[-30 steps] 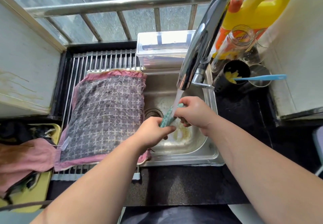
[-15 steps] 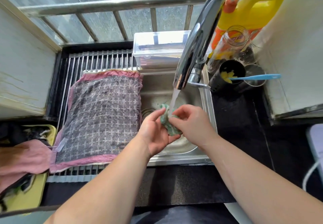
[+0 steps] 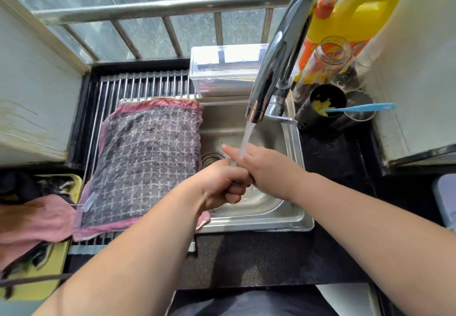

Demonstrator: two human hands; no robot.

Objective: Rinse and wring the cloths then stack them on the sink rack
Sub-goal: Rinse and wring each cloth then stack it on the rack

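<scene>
Left hand (image 3: 222,183) is clenching, contents hidden; right hand (image 3: 261,165) is rinsing straight-fingered; sink rack (image 3: 148,83) is spanning the sink's (image 3: 293,219) left edge, nearer the left hand.

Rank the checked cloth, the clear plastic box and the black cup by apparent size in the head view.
1. checked cloth, clearly largest.
2. clear plastic box.
3. black cup, smallest.
Box and cup sit farther back, so true sizes are unsure.
</scene>
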